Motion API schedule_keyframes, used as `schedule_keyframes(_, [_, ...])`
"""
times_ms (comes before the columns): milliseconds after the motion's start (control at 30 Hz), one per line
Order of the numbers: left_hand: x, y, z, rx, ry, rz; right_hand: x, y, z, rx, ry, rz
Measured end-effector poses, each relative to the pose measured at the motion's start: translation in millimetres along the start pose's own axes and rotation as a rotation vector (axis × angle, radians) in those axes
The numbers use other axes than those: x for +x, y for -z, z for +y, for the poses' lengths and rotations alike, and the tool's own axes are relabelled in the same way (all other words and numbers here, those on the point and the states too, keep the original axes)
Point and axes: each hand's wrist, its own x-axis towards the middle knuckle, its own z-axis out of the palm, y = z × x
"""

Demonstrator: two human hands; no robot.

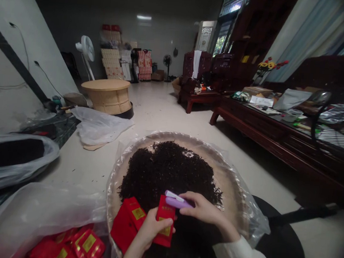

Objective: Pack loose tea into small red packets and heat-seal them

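In my left hand [151,227] is a small red packet [165,216] with gold print, held upright between thumb and fingers. My right hand [203,207] grips a purple and white handheld bag sealer [178,200], its tip at the packet's top edge. Whether its jaws are closed on the packet, I cannot tell. More red packets [122,224] lie beside my left wrist, on the near left of a wide round tray [232,189] lined with clear plastic. Dark, dry tea leaves [169,168] are heaped on the tray beyond my hands.
Filled red packets [88,243] lie in a clear plastic bag at lower left. Above it stands an open bag of dark contents [12,152]. A fan base [282,241] stands right of the tray. A dark wooden table [258,128] and a round woven stand [106,96] are farther off.
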Motion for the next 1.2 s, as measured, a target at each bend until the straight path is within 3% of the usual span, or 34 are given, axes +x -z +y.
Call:
schedule_keyframes(233, [0.3, -2.6, -6.3, 0.057, 0.027, -0.016, 5.1, -6.2, -24.4, -0.098, 0.061, -0.025])
schedule_keyframes(500, [-3.7, -8.3, 21.7, -0.119, -0.080, -0.058, 3.0, -9.6, -26.6, -0.135, 0.058, -0.053])
schedule_keyframes(667, [0.8, -8.8, 19.6, -0.144, -0.071, -0.044, 2.9, -11.3, -27.6, -0.152, 0.052, -0.048])
schedule_keyframes(867, [0.4, -10.1, 17.3, -0.180, -0.042, -0.039, 4.5, -21.3, -30.0, -0.108, -0.056, -0.005])
schedule_keyframes(1200, [-1.6, -12.8, 22.6, -0.163, -0.026, -0.034, 6.2, -24.7, -27.9, -0.132, 0.012, 0.006])
